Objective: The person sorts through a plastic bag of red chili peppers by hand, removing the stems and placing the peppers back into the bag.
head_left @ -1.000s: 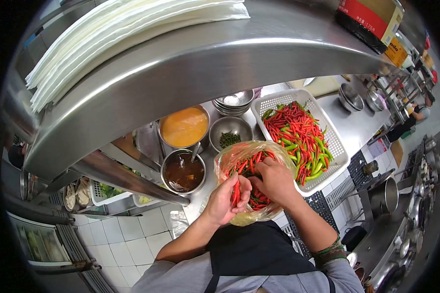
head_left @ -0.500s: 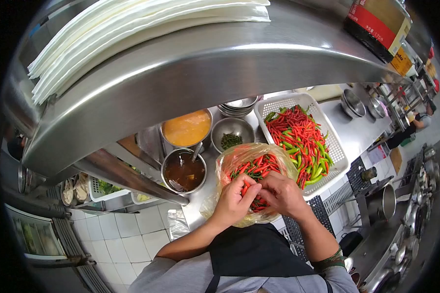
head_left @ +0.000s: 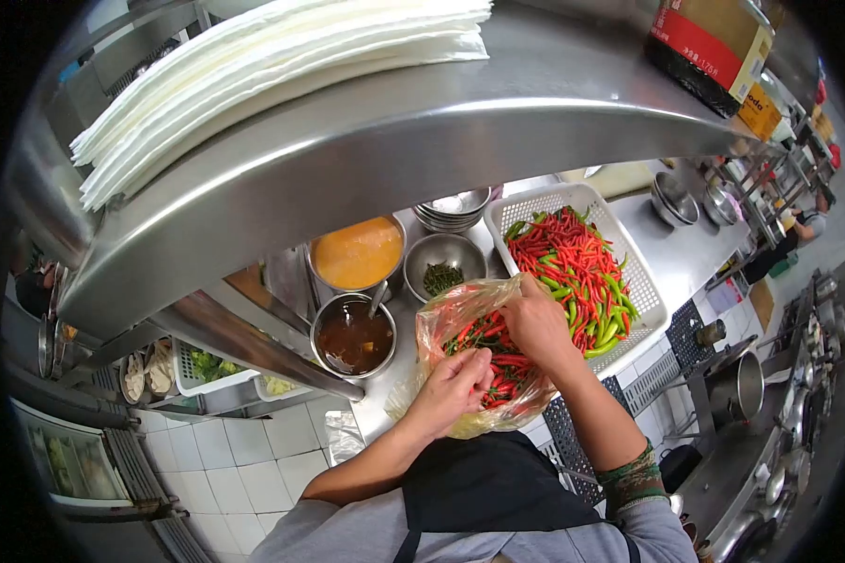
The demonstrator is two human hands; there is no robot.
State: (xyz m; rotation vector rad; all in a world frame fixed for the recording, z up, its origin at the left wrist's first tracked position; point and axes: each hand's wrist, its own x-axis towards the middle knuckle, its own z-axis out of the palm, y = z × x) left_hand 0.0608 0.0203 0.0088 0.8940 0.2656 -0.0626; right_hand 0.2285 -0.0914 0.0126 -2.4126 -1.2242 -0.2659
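Observation:
A clear plastic bag (head_left: 429, 333) stands open on the counter in front of me, holding red chillies (head_left: 509, 373) with green stems. Over its near left side is my left hand (head_left: 460, 387), thumb and fingers pinched together; whatever is between them is too small to name. My right hand (head_left: 537, 324) is at the bag's far right rim, close to a white perforated basket (head_left: 650, 272). Its fingertips are turned away and partly hidden. Red and green chillies (head_left: 582, 272) fill the basket. Beyond the bag, a steel bowl (head_left: 468, 249) contains small dark green pieces (head_left: 441, 276).
Pots of orange liquid (head_left: 357, 251) and brown sauce (head_left: 352, 338) with a spoon stand left of the bag. A steel shelf (head_left: 366, 155) overhangs the counter, bearing white cloths (head_left: 282, 84) and a large bottle (head_left: 709, 56). Steel bowls (head_left: 676, 199) sit farther right. A person (head_left: 798, 230) is far right.
My hands were together over the bag and have parted. The right hand has moved up and away to the bag's far rim; the left has stayed low, shifting slightly.

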